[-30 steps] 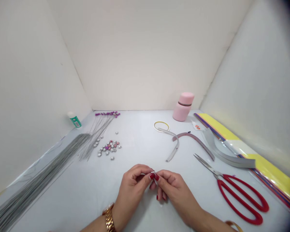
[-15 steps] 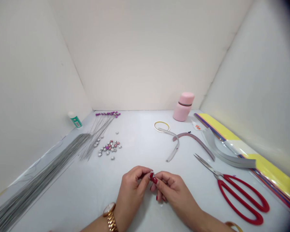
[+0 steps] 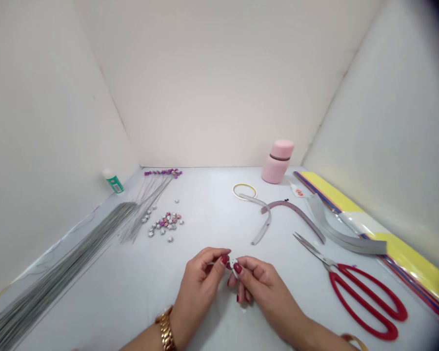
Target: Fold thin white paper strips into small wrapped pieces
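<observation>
A small white folded piece [image 3: 233, 263] is held over the near-middle of the table [image 3: 208, 229], btwn the two hands. By the R hand [image 3: 265, 287] it is gripped w/ thumb & index drawn tog.; the other fingers are loosely curled below. The L hand [image 3: 201, 280] is half curled, thumb & index tips brought close just beside the piece; whether it is also gripped there can't be told. A gold watch [image 3: 166, 331] is worn on the L wrist, a gold-coloured band [image 3: 354, 340] on the R.

On the L side, a long bundle of grey wires [image 3: 76, 256] is laid diag., w/ purple-tipped stems [image 3: 164, 172] spread at its far end. Small folded stars [image 3: 168, 222], mostly silver w/ some pink & purple, are heaped nearby, a few set apart. A white/green tube [image 3: 114, 183] is tilted by the L wall.

On the R, red-handled scissors [image 3: 328, 263] are laid w/ tips pointed away. Beyond, a tape ring [image 3: 234, 191] is overlapped by one end of a pale curved strip [image 3: 269, 214]; a mauve strip [image 3: 303, 214] & broad grey strips [image 3: 366, 244] are placed further R, by yellow-topped packs [image 3: 406, 254]. A small white tube [image 3: 298, 190] & pink bottle [image 3: 276, 165] are seen at the back.
</observation>
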Available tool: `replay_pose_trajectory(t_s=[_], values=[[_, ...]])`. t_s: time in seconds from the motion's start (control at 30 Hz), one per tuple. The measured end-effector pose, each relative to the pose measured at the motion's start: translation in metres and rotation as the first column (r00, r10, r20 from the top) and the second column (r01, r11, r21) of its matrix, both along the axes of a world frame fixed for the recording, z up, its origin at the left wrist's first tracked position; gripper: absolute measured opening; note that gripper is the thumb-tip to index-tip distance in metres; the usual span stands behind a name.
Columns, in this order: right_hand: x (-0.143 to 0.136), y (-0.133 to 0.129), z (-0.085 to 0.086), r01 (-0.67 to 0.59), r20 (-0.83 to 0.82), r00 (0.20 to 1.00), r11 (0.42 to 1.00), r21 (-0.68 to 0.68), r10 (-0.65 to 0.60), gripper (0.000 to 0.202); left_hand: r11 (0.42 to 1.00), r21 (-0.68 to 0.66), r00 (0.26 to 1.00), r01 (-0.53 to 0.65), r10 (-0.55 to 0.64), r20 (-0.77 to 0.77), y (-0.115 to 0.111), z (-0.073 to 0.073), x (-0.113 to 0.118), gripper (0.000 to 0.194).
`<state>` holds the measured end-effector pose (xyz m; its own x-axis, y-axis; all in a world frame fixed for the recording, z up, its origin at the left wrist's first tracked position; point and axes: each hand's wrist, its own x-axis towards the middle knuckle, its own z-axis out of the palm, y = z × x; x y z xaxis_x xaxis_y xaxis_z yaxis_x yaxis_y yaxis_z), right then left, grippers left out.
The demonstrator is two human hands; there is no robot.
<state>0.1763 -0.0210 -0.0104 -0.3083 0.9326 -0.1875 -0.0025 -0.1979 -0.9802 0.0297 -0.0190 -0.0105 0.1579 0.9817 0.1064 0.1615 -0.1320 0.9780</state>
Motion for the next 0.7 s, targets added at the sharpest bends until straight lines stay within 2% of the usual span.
replay_pose_trajectory(t_s=[0.17,0.3,0.5,0.6,0.7], values=[[0.0007,-0.0002,-0.003,0.002,0.013,1.0,1.0,0.007,-0.002,0.036,0.998,-0.037,0.996,0.048,-0.046,0.073,0.0012,0.0029,0.0013,0.014],[0.0008,-0.0005,-0.0014,0.033,0.047,0.998,0.999,-0.015,-0.033,0.038,0.997,-0.065,0.99,0.047,-0.038,0.136,-0.0001,0.0046,0.0021,0.013],[-0.0013,-0.0002,0.0037,0.043,0.039,0.998,0.998,-0.045,-0.042,0.033,0.983,-0.184,0.98,0.02,0.018,0.199,0.0006,-0.0001,0.0038,0.012],[-0.0011,-0.0003,0.0012,0.035,0.016,0.999,0.998,-0.058,-0.035,0.029,0.982,-0.19,0.978,-0.004,0.043,0.204,0.0001,0.0,0.0051,0.01],[-0.0002,-0.0004,-0.0019,0.023,0.028,0.999,0.997,-0.073,-0.021,0.03,0.986,-0.162,0.988,-0.03,0.054,0.145,-0.0019,0.0005,0.0052,0.01]])
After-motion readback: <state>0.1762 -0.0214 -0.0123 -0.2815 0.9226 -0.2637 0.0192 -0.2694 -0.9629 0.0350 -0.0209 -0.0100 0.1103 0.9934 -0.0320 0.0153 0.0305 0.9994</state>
